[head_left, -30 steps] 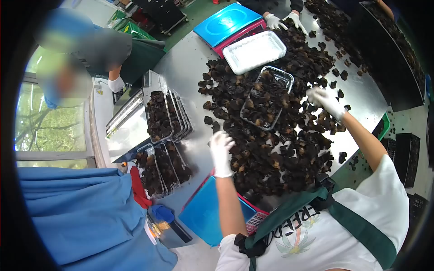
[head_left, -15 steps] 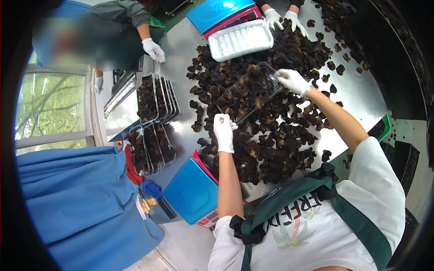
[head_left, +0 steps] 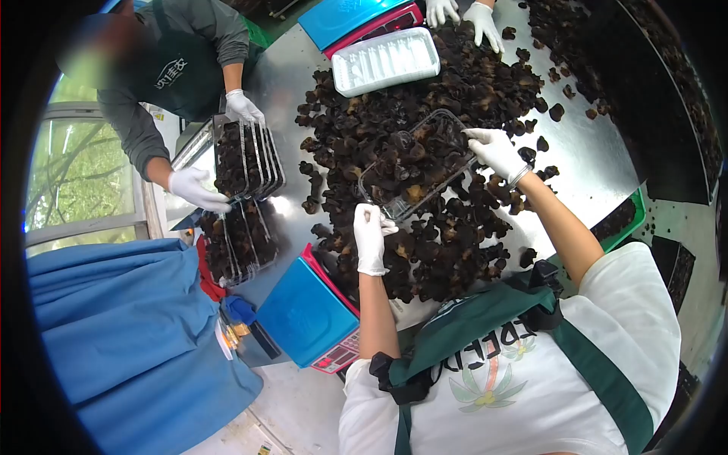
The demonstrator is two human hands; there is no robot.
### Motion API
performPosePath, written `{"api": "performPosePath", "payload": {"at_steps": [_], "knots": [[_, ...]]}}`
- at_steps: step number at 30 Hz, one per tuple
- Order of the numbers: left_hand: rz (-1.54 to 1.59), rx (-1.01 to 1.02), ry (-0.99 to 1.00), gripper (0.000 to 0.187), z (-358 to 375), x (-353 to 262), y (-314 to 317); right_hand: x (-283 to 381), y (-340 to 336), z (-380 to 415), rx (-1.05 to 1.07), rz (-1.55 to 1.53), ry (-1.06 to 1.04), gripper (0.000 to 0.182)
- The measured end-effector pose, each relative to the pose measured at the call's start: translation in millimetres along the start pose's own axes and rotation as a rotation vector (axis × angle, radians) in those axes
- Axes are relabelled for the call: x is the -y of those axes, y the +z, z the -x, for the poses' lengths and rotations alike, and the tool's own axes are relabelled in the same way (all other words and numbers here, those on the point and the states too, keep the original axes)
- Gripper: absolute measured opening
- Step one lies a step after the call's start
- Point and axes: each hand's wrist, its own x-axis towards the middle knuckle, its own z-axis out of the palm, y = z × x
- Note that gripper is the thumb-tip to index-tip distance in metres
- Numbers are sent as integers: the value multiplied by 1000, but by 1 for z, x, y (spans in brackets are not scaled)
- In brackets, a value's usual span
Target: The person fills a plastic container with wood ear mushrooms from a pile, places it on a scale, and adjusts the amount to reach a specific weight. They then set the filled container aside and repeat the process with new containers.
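Note:
A clear plastic tray is held between my two gloved hands, tilted, above a heap of dark wood ear mushrooms. Several mushrooms lie inside it. My left hand pinches its near left corner, fingers curled in. On the opposite end, my right hand grips the rim with thumb and fingers closed.
A blue scale stands near my left arm. Beyond the heap, a stack of clear trays rests by another scale. At left, a co-worker's gloved hands touch filled trays. Another person's hands are at the top.
The tray in my hands now shows more clearly, with mushrooms in it. The co-worker at left has leaned in, both hands now at the filled trays. The whole view has shifted slightly.

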Motion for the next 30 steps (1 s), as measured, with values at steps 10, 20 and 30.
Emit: {"api": "performPosePath", "payload": {"at_steps": [10, 20, 30], "knots": [[19, -41, 26, 10, 9, 4, 3, -14, 4, 6, -27, -27, -23, 40], [93, -41, 28, 10, 32, 12, -6, 2, 11, 24, 18, -57, -39, 40], [32, -30, 24, 11, 48, 2, -14, -12, 23, 43, 19, -269, -51, 42]]}}
